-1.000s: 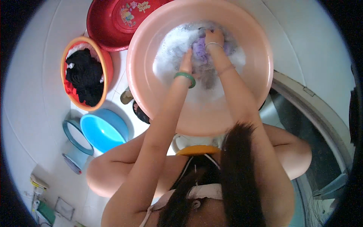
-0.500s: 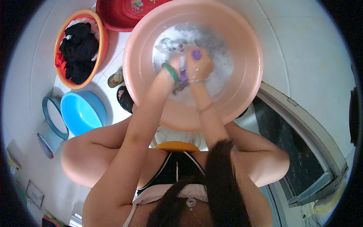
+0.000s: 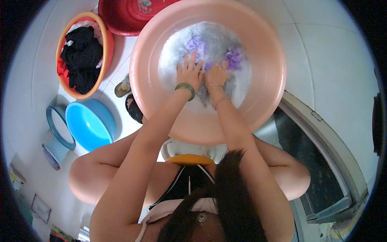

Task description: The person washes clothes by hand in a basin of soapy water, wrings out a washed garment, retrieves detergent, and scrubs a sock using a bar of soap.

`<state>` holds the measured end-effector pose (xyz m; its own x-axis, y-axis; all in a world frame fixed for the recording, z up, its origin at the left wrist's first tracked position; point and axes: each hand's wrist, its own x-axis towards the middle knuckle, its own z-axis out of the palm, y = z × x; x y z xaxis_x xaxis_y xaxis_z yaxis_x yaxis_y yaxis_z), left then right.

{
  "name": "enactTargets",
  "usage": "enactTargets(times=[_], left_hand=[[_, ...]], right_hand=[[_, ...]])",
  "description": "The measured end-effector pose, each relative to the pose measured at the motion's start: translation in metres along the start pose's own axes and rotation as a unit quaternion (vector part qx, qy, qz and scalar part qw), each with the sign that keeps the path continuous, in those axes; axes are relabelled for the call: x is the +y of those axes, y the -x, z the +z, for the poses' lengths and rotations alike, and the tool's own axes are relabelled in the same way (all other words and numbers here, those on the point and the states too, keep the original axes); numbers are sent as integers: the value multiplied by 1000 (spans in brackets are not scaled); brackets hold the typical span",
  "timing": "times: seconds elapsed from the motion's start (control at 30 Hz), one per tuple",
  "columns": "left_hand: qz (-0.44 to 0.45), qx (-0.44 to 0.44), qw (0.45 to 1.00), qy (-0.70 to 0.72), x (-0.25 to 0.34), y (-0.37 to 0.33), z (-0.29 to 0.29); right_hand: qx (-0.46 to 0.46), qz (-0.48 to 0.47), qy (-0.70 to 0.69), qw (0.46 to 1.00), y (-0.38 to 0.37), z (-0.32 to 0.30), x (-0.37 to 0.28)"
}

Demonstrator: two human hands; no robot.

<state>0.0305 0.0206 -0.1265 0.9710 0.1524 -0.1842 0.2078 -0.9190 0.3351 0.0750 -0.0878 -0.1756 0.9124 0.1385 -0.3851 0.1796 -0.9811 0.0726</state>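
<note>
Between my knees stands a large peach basin [image 3: 268, 80] with foamy, soapy water [image 3: 171, 48] in it. Wet purple and grey cloth [image 3: 234, 58] floats there, partly under the suds. My left hand [image 3: 188, 75], with a green bangle at the wrist, lies palm down at the water, fingers spread against the cloth. Close beside it, my right hand [image 3: 216, 76] rests on the cloth with its fingers stretched forward and partly covered by water and fabric. Neither hand is closed around anything.
An orange-rimmed basin [image 3: 109, 54] heaped with black, red and white clothes [image 3: 82, 60] stands at the far left. Nearer are a blue basin [image 3: 90, 125] and a pale blue bucket [image 3: 56, 145]. A red tub [image 3: 117, 20] sits beyond. At right is a dark panel [image 3: 302, 149] in a frame.
My hands were closed together around the bunched purple cloth above the water. Now they are apart, lower and flat, and the purple cloth lies spread in the water.
</note>
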Motion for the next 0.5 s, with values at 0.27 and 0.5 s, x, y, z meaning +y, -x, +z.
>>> enactTargets(times=[0.27, 0.5], left_hand=[[-237, -34, 947, 215, -30, -54, 5], [-415, -221, 354, 809, 0, -54, -47]], right_hand=[[79, -66, -97, 990, -71, -74, -22], [79, -24, -512, 855, 27, -134, -20]])
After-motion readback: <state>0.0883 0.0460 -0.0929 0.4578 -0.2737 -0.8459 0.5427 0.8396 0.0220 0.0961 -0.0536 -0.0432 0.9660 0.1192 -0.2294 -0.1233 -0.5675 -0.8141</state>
